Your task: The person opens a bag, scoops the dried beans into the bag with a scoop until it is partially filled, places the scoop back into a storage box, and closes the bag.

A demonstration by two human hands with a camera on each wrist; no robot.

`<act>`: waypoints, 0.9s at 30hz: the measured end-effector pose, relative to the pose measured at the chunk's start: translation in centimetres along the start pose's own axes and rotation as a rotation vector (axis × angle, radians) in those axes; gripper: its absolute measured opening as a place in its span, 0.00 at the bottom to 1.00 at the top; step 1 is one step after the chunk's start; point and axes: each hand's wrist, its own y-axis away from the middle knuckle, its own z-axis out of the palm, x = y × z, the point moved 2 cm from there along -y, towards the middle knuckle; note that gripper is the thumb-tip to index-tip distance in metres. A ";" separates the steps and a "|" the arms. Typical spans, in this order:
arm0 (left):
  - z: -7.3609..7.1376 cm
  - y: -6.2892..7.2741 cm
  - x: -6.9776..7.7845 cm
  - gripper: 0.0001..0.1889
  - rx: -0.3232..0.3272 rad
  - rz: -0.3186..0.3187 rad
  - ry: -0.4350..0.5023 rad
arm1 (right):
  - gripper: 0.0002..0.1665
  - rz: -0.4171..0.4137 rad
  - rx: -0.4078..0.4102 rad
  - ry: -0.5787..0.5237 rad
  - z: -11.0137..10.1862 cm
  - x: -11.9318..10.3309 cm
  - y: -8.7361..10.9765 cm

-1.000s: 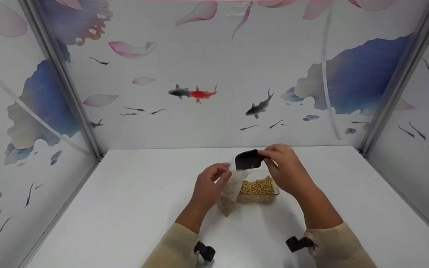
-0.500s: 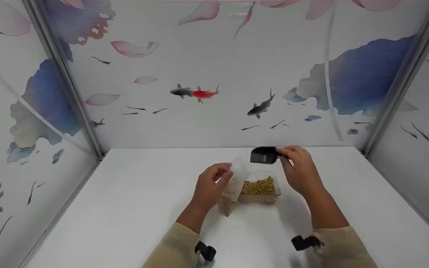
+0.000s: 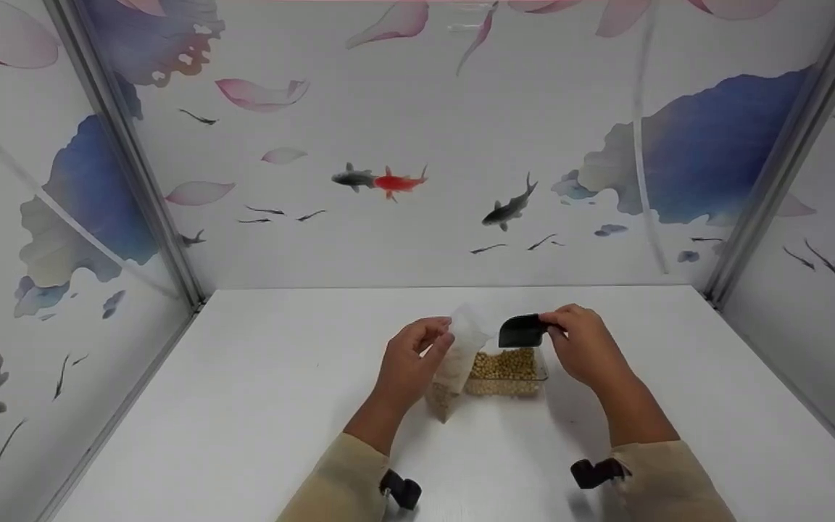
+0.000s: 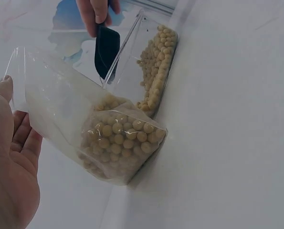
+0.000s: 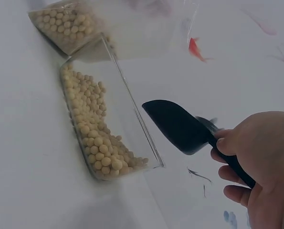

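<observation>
My left hand (image 3: pixel 412 359) pinches the upper edge of a clear plastic bag (image 4: pixel 60 90), which hangs down with soybeans (image 4: pixel 120 138) gathered in its bottom. In my right hand (image 3: pixel 586 346) is the handle of a black scoop (image 5: pixel 177 126), its bowl over the back of a clear rectangular container (image 3: pixel 539 377). Inside that container lies a heap of soybeans (image 5: pixel 87 114), banked along one side in the right wrist view. The bag is just left of the container, overlapping its edge in the head view. The inside of the scoop is hidden in the head view.
The white tabletop (image 3: pixel 258 406) spreads around the hands. Behind it rises a white wall (image 3: pixel 417 246) printed with fish and petals, with side panels joined by metal posts (image 3: pixel 127 159) at left and right. A black wrist camera (image 3: pixel 401 490) sits at the left sleeve.
My right hand has moved the scoop from above the bag's mouth to the right, then lowered it toward the container. The left hand stays in place with the bag.
</observation>
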 end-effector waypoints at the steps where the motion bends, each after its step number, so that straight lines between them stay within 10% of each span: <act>1: 0.0 0.0 0.0 0.07 0.000 -0.001 0.002 | 0.19 0.005 -0.013 0.009 0.1 -0.1 0.0; 17: -0.1 0.2 0.1 0.12 -0.023 0.030 0.020 | 0.17 -0.036 -0.089 0.273 1.3 -1.7 0.5; 27: 0.0 0.1 0.1 0.09 -0.016 0.024 -0.004 | 0.16 -0.043 -0.080 0.240 2.9 -1.5 0.4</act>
